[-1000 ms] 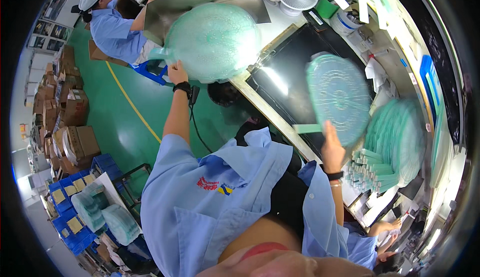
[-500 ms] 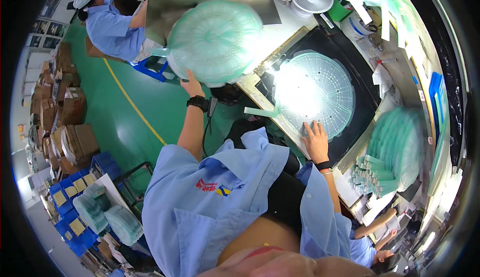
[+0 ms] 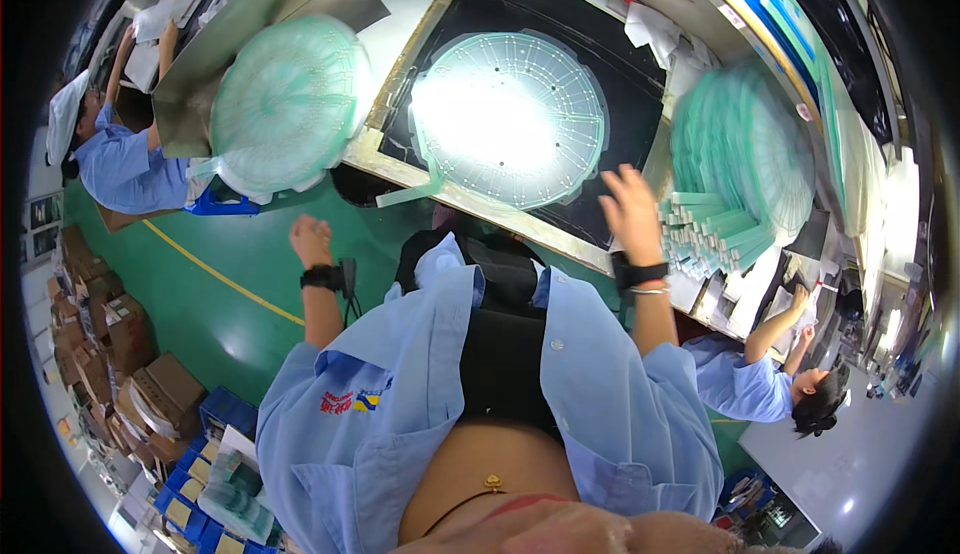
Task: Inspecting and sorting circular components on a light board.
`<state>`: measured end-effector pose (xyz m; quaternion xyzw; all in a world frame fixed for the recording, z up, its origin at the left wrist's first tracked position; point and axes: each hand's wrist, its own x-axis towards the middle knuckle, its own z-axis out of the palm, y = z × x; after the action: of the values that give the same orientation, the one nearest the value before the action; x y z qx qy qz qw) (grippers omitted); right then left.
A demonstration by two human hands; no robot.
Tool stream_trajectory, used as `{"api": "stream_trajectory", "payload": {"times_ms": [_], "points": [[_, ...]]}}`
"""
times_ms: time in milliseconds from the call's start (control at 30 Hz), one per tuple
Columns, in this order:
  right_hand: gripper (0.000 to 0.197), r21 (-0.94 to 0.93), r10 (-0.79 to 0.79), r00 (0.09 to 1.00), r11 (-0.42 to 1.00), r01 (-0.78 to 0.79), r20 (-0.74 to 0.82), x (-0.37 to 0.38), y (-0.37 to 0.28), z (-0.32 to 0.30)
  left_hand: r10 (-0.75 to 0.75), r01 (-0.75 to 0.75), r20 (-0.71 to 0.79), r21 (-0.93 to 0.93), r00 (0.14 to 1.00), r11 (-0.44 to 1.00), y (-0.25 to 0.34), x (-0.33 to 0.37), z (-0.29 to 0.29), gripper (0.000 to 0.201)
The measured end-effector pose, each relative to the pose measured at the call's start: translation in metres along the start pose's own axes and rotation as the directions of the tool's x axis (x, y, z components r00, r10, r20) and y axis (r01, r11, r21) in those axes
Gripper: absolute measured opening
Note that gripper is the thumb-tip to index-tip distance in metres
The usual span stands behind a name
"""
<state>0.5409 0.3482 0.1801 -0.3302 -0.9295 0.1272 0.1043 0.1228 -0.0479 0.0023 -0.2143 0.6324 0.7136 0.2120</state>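
Note:
My left hand (image 3: 311, 241) is in the air over the green floor, just below a stack of round, clear green plastic sheets (image 3: 287, 104). Its fingers are loosely bent and slightly blurred, with nothing seen in them. My right hand (image 3: 632, 212) hovers at the lower right corner of a black work surface (image 3: 625, 79), open with fingers spread. Between the hands, one round transparent sheet (image 3: 565, 119) with fine radial lines and dots lies flat on the black surface. Its strip-like tail (image 3: 408, 194) juts past the table's near edge. Glare whitens its middle.
On the right stands a pile of similar green sheets (image 3: 745, 154) with their tails bunched toward me. A metal guard plate (image 3: 185, 119) rises behind the left stack. Co-workers sit at far left (image 3: 130, 169) and right (image 3: 745, 374). Cardboard boxes (image 3: 165, 394) line the floor.
My left hand has come off the left stack and drawn back toward me. My right hand has lifted off the sheet and moved to its right. The view has turned rightward.

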Motion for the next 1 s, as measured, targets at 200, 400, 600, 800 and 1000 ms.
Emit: {"api": "stream_trajectory", "payload": {"times_ms": [200, 400, 600, 800, 1000], "points": [[0.046, -0.219, 0.199, 0.958, 0.945, -0.243, -0.206, -0.046, 0.147, -0.151, -0.473, 0.249, 0.33, 0.538, 0.817, 0.806, -0.045, -0.137, 0.064, 0.053], [0.101, -0.468, 0.43, 0.901, 0.787, -0.403, -0.053, -0.082, 0.252, -0.219, -0.505, 0.267, 0.305, 0.574, 0.807, 0.774, -0.081, -0.18, 0.163, 0.076], [0.111, -0.395, 0.332, 0.943, 0.868, -0.302, 0.006, -0.081, 0.304, -0.2, -0.379, 0.237, 0.258, 0.449, 0.889, 0.861, -0.114, -0.178, 0.208, 0.1], [0.092, -0.701, 0.356, 0.931, 0.643, -0.309, -0.084, -0.097, 0.273, -0.207, 0.64, -0.539, 0.227, 0.768, 0.735, 0.347, -0.095, -0.211, 0.195, 0.089], [0.093, -0.647, 0.351, 0.896, 0.622, -0.441, -0.273, -0.096, 0.282, -0.214, 0.255, -0.872, 0.851, 0.486, 0.459, -0.05, -0.082, -0.224, 0.253, 0.067]]}}
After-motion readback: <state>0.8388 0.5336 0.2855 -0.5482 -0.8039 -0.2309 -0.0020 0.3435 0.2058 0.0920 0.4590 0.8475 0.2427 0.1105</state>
